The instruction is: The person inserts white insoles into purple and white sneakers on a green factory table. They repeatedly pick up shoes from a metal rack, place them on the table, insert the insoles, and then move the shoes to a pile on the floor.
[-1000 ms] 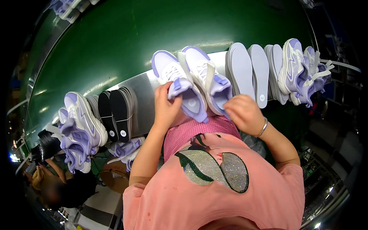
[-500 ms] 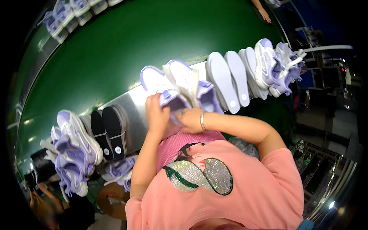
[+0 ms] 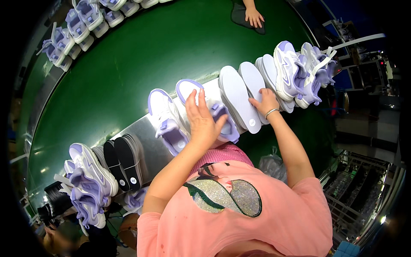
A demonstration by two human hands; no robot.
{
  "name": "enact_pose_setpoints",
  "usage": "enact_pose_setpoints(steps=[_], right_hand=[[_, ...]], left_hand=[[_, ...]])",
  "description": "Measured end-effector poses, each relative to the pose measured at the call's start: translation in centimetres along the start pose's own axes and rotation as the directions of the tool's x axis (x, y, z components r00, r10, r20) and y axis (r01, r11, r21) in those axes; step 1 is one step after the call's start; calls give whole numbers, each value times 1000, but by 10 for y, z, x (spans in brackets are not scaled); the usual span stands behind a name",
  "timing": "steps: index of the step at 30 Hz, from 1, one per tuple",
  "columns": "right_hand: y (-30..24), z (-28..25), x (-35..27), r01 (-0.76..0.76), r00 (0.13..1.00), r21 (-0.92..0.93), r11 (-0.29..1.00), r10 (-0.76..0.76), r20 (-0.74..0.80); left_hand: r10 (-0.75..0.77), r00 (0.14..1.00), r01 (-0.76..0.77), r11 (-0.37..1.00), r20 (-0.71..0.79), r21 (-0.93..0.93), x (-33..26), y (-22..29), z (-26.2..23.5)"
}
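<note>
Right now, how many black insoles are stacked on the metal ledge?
2 show their black faces: one black insole and a second black insole beside it, left of the left hand. More may be hidden behind them.

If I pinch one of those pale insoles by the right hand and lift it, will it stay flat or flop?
Probably it bends: the pale insoles look thin and flat. Likely light too, being slim sheets leaning in an overlapped row. Lifting one may shift its neighbours, since they rest against each other where the right hand touches them.

Green conveyor belt (image 3: 128, 64), black insoles (image 3: 122, 162), finished sneakers (image 3: 87, 180)
</note>
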State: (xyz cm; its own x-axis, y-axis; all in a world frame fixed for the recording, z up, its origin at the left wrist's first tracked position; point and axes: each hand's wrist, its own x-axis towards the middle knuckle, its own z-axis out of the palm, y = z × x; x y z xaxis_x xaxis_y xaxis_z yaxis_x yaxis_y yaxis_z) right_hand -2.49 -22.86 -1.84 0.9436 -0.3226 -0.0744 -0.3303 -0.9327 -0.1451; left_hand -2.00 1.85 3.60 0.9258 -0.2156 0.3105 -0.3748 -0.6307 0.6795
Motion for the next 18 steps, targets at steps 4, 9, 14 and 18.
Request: enact_pose_setpoints(steps=[4,9,14,18], right_hand=[[3,2,3,-99,988,-54,994,105,114],[2,-24,-3,2,990,113,994,14,-141],[-11,-90,-40,-377,872,839,391,-156,465],[-46,-109,-63,-574,535,586,571,-280,797]], left_hand=[[-7,1000,8,998,9,-66,-1,-11,6],[-95,994,106,957,52,-270,-8,-39,25],[-324,930,360,898,176,-252,14,-37,17],[-365,898,423,870,246,-252,22,-44,18]])
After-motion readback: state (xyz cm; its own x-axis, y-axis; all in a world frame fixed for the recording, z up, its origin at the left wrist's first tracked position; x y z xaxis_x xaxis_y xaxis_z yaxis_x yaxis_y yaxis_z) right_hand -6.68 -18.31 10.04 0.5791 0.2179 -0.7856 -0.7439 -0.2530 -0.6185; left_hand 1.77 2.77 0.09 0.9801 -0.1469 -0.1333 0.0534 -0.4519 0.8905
